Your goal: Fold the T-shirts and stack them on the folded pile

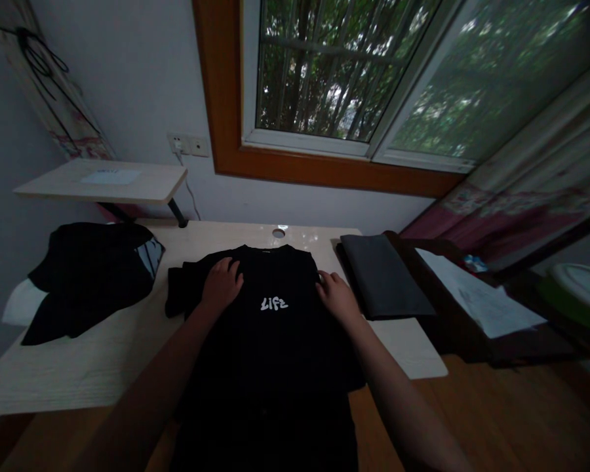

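Observation:
A black T-shirt (pixel 270 347) with white lettering on the chest lies spread on the light wooden table (pixel 103 360), its lower part hanging over the near edge. My left hand (pixel 221 283) rests flat on the shirt's left shoulder area, fingers stretched out. My right hand (pixel 337 294) lies on the shirt's right shoulder edge, fingers curled slightly over the fabric at the sleeve. One sleeve sticks out to the left of my left hand.
A heap of black clothes (pixel 88 275) lies at the table's left. A folded dark garment (pixel 381 275) sits at the right. Beyond it a dark desk holds white paper (pixel 476 295). A small shelf (pixel 103 182) stands at the back left, a window above.

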Tool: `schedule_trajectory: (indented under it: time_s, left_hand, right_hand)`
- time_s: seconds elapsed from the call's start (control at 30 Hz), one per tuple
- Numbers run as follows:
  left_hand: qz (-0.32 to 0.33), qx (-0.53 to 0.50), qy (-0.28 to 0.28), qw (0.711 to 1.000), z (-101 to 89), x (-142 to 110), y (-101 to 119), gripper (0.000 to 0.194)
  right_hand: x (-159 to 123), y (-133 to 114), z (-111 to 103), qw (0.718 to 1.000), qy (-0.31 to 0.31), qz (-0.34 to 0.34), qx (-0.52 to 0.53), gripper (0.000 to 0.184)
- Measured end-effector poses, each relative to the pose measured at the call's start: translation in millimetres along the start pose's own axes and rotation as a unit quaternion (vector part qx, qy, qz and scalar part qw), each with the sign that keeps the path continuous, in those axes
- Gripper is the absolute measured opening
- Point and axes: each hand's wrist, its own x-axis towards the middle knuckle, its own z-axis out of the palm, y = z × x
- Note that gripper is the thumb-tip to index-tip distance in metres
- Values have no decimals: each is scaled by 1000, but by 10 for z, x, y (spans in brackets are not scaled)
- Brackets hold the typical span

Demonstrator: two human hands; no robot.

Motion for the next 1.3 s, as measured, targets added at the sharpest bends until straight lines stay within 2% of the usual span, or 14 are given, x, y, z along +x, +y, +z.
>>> schedule_trajectory:
  time_s: [0.13, 0.27, 0.4, 0.53, 0.8, 0.97, 1.1, 1.2, 1.3]
  left_hand:
    - [-2, -6, 5, 1000, 8, 60, -77, 47]
    - [-3, -8, 2, 1000, -10, 74, -97, 51]
    - [-8, -1, 1, 1000, 5, 120, -135, 52]
    - [-11, -1, 0, 1000, 65, 221, -219, 53]
    - [-2, 17, -29, 999, 103, 367, -290, 58]
    - [-1, 27, -49, 998, 127, 370, -290, 59]
    - [-20, 31, -50, 998, 148, 349, -263, 59]
    - [-39, 31, -50, 998, 137, 301, -240, 60]
    - [-41, 25, -54, 997, 92, 215, -254, 60]
  right_hand:
    - [426, -31, 115, 995, 22, 52, 87, 48]
    - [760, -81, 244, 987, 25, 105, 123, 50]
    - [934, -112, 329, 981, 35, 125, 142, 48]
    - [1018, -132, 372, 981, 67, 145, 110, 44]
    - [989, -342, 303, 990, 87, 112, -12, 42]
    - [838, -528, 321, 991, 128, 11, -41, 47]
    - [665, -643, 513, 995, 82, -56, -13, 57]
    - [550, -648, 622, 998, 40, -58, 2, 63]
    - [469, -598, 632, 998, 18, -62, 9, 67]
